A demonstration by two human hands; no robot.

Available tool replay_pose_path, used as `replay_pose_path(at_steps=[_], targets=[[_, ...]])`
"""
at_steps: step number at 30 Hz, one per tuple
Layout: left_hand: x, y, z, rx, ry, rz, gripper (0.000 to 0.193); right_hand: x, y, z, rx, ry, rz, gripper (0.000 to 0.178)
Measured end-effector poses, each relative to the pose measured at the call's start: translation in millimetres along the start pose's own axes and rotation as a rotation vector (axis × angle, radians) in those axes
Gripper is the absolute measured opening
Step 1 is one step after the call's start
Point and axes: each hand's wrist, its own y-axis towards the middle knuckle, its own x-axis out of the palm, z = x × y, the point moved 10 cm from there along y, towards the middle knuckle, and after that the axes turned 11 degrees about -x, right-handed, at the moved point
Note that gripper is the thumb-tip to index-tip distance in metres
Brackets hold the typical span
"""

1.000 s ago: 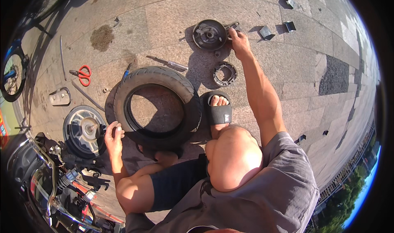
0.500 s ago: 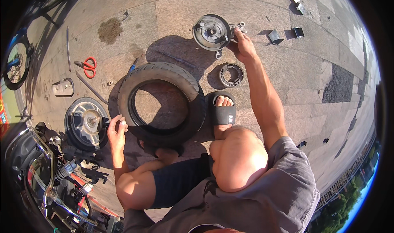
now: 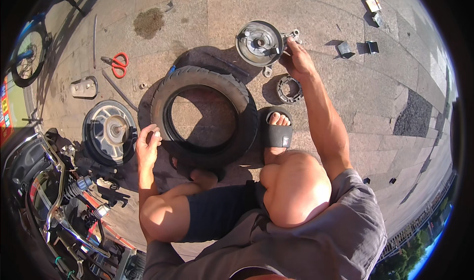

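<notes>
My right hand (image 3: 299,63) grips a metal brake backing plate (image 3: 257,43) by the lugged arm on its right side, with the plate's inner face up. Just below it, a ring-shaped pair of brake shoes (image 3: 289,89) lies on the paving. My left hand (image 3: 147,149) hovers beside the left edge of a black scooter tyre (image 3: 165,90), fingers loosely curled and nothing visible in them. The tyre lies between my feet. A wheel rim with a hub (image 3: 109,132) rests left of that hand.
Red-handled pliers (image 3: 119,65), a curved strip (image 3: 118,90) and a metal plate (image 3: 84,88) lie at the left. Part of a motorbike (image 3: 64,191) stands at lower left. Small opened boxes (image 3: 345,49) sit at the far right. A sandal (image 3: 277,132) is on my right foot.
The view has shifted slightly, so the ground things sit farther right. My right hand still holds the backing plate, and my left hand stays near the tyre.
</notes>
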Motion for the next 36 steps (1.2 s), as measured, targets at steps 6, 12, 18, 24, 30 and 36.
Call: replay_pose_path(at_steps=[6, 12, 18, 24, 30, 36], targets=[[0, 0, -1, 0.0, 0.008, -0.009, 0.039, 6, -4, 0, 0.006, 0.004, 0.041, 0.023], [2, 1, -1, 0.0, 0.006, -0.017, 0.038, 0, -2, 2, 0.01, -0.002, 0.065, 0.023], [6, 3, -1, 0.036, 0.077, -0.039, 0.037, 5, -5, 6, 0.029, -0.018, 0.063, 0.024], [16, 5, -1, -0.014, -0.081, -0.116, 0.039, 14, -12, 11, 0.055, -0.031, 0.019, 0.026], [61, 14, 40, -0.042, -0.128, -0.354, 0.043, 40, -22, 16, 0.07, -0.033, -0.039, 0.026], [158, 25, 111, -0.282, -0.469, -0.894, 0.072, 94, -43, 21, 0.092, -0.01, -0.303, 0.026]])
